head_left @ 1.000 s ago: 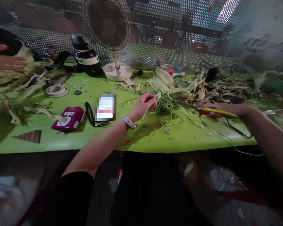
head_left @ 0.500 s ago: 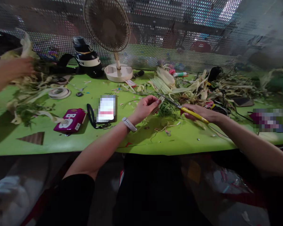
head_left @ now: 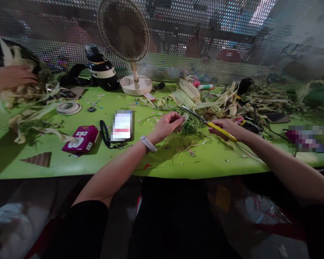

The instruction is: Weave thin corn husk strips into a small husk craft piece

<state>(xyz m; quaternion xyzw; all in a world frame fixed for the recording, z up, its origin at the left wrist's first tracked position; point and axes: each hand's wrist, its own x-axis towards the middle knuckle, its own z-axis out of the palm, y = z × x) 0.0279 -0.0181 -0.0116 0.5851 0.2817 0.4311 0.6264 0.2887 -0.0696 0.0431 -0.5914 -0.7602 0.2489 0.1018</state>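
Observation:
My left hand (head_left: 167, 125), with a pale watch band on its wrist, pinches a small pale strip of corn husk (head_left: 186, 117) between thumb and fingertips. In my right hand (head_left: 229, 127) is a pair of scissors (head_left: 218, 130) with yellow handles. Its metal blades point left and lie just above the strip; whether they touch it, I cannot tell. Below and behind the blades is a loose heap of thin green shreds (head_left: 192, 126). Larger dried corn husks (head_left: 190, 91) lie beyond both hands.
A phone (head_left: 121, 125), a purple packet (head_left: 81, 139) and tape rolls (head_left: 68, 107) lie left on the green table (head_left: 118, 163). Behind stand a fan (head_left: 136, 84) and black bottle (head_left: 104, 73). Another person's hand (head_left: 13, 80) touches husks at far left. A glue stick (head_left: 205, 86) lies at the back.
The scissors and right hand have shifted slightly, while my left hand keeps its pinch on the strip. At far left the other person's hand and its husks have moved a little left.

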